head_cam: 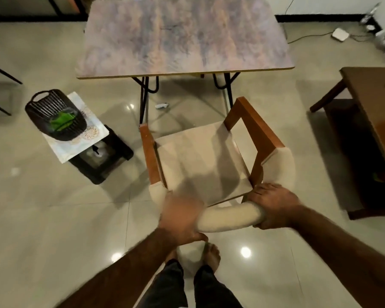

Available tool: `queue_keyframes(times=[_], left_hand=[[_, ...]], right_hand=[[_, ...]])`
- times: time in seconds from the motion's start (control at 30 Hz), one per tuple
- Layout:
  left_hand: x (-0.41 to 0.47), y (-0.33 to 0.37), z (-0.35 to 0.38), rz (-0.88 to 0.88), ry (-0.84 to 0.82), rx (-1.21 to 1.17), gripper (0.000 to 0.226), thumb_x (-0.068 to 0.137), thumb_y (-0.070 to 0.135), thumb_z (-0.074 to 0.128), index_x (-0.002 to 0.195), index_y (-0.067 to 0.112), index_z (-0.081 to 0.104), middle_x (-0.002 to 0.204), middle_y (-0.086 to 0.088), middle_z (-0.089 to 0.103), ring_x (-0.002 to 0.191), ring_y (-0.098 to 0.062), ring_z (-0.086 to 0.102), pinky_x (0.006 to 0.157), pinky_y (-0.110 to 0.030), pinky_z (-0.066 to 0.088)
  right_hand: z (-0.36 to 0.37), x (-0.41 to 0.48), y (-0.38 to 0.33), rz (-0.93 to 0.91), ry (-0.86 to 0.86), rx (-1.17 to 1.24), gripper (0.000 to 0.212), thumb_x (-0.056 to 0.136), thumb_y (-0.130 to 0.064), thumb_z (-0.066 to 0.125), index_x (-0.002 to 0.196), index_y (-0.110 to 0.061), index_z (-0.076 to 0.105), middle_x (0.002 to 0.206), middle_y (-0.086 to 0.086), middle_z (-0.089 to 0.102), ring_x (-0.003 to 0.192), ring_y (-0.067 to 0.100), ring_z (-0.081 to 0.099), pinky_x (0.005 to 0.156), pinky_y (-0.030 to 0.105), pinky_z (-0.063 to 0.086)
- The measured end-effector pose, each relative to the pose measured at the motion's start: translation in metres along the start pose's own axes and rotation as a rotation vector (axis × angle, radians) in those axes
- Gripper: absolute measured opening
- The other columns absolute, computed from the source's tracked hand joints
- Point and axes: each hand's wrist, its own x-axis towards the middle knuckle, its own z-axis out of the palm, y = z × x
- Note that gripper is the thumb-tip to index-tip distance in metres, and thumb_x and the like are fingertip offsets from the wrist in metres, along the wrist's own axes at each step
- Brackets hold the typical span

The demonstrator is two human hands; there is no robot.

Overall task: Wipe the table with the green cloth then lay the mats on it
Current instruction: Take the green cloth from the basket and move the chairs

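The table (pixel 185 38) with a mottled purple-brown top stands ahead of me on black metal legs. A green cloth (pixel 61 121) lies inside a black slatted basket (pixel 53 114) to the left. The basket rests on pale patterned mats (pixel 76 143), stacked on a low black stool (pixel 107 158). Between me and the table is a wooden armchair (pixel 200 161) with a beige cushion. My left hand (pixel 180 221) and my right hand (pixel 271 205) both grip its padded backrest (pixel 229 216).
A brown wooden bench or low table (pixel 369 121) stands at the right. A small white object (pixel 161 105) lies on the glossy tiled floor under the table. A white box (pixel 340 34) and cables sit by the far right wall. My bare feet (pixel 211 256) are below.
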Motion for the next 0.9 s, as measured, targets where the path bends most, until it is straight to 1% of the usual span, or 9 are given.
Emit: queue_keyframes(times=[0.03, 0.1, 0.17, 0.27, 0.4, 0.47, 0.6, 0.8, 0.9], left_hand=[[0.000, 0.000, -0.001, 0.012, -0.004, 0.006, 0.100, 0.071, 0.093, 0.067, 0.150, 0.036, 0.048, 0.147, 0.004, 0.063, 0.138, -0.028, 0.056, 0.128, -0.067, 0.019], [0.002, 0.001, -0.001, 0.025, -0.002, 0.015, 0.091, 0.075, 0.086, 0.071, 0.148, 0.036, 0.051, 0.146, 0.004, 0.064, 0.137, -0.028, 0.057, 0.128, -0.061, 0.023], [0.006, -0.001, -0.003, 0.059, -0.005, -0.006, 0.084, 0.079, 0.082, 0.073, 0.147, 0.035, 0.055, 0.145, 0.003, 0.066, 0.136, -0.026, 0.059, 0.126, -0.056, 0.029], [0.011, -0.010, -0.001, 0.127, 0.013, -0.010, 0.075, 0.080, 0.080, 0.072, 0.140, 0.035, 0.063, 0.136, 0.004, 0.072, 0.127, -0.025, 0.066, 0.120, -0.053, 0.040], [0.012, -0.027, 0.007, 0.199, 0.063, 0.077, 0.069, 0.071, 0.080, 0.077, 0.125, 0.036, 0.070, 0.113, 0.011, 0.078, 0.103, -0.018, 0.075, 0.099, -0.044, 0.059], [0.013, -0.041, 0.006, 0.229, 0.092, 0.070, 0.070, 0.069, 0.079, 0.081, 0.123, 0.037, 0.070, 0.111, 0.011, 0.078, 0.100, -0.016, 0.076, 0.095, -0.044, 0.062], [0.014, -0.082, -0.004, 0.247, 0.126, 0.048, 0.070, 0.066, 0.071, 0.090, 0.124, 0.037, 0.068, 0.114, 0.010, 0.079, 0.104, -0.016, 0.077, 0.097, -0.046, 0.063], [0.025, -0.157, -0.025, 0.269, 0.098, 0.068, 0.067, 0.066, 0.072, 0.089, 0.121, 0.038, 0.071, 0.114, 0.011, 0.079, 0.105, -0.015, 0.077, 0.100, -0.044, 0.060], [0.031, -0.190, -0.032, 0.290, 0.087, 0.083, 0.070, 0.061, 0.072, 0.092, 0.120, 0.039, 0.073, 0.113, 0.012, 0.079, 0.104, -0.014, 0.077, 0.099, -0.042, 0.060]], right_hand=[[0.008, 0.004, 0.002, -0.025, 0.054, -0.008, 0.089, 0.062, -0.086, 0.065, 0.138, -0.040, 0.067, 0.132, -0.010, 0.075, 0.121, 0.020, 0.071, 0.106, 0.043, 0.058], [0.017, 0.007, 0.006, -0.058, 0.120, 0.007, 0.079, 0.056, -0.081, 0.067, 0.121, -0.038, 0.075, 0.110, -0.011, 0.081, 0.097, 0.021, 0.078, 0.087, 0.043, 0.066], [0.018, 0.010, 0.010, -0.079, 0.118, 0.011, 0.069, 0.052, -0.078, 0.068, 0.107, -0.038, 0.077, 0.093, -0.013, 0.080, 0.079, 0.019, 0.078, 0.073, 0.038, 0.066], [0.018, 0.015, 0.010, -0.092, 0.141, 0.045, 0.057, 0.053, -0.076, 0.068, 0.096, -0.040, 0.077, 0.080, -0.014, 0.077, 0.067, 0.016, 0.076, 0.060, 0.034, 0.062], [0.020, 0.022, 0.004, -0.060, 0.128, 0.085, 0.052, 0.055, -0.074, 0.065, 0.090, -0.039, 0.078, 0.074, -0.014, 0.075, 0.061, 0.017, 0.074, 0.055, 0.032, 0.060], [0.018, 0.032, -0.002, -0.050, 0.113, 0.098, 0.052, 0.057, -0.074, 0.064, 0.091, -0.038, 0.079, 0.073, -0.013, 0.075, 0.060, 0.017, 0.074, 0.055, 0.032, 0.061], [0.005, 0.057, -0.022, -0.021, 0.118, 0.093, 0.048, 0.057, -0.075, 0.061, 0.084, -0.039, 0.079, 0.065, -0.014, 0.072, 0.053, 0.013, 0.071, 0.049, 0.030, 0.057], [-0.023, 0.101, -0.060, 0.045, 0.160, 0.140, 0.049, 0.049, -0.076, 0.063, 0.078, -0.039, 0.077, 0.059, -0.014, 0.067, 0.048, 0.014, 0.068, 0.042, 0.031, 0.056], [-0.032, 0.121, -0.078, 0.052, 0.168, 0.165, 0.053, 0.050, -0.080, 0.067, 0.083, -0.040, 0.078, 0.063, -0.015, 0.070, 0.051, 0.011, 0.070, 0.043, 0.031, 0.058]])
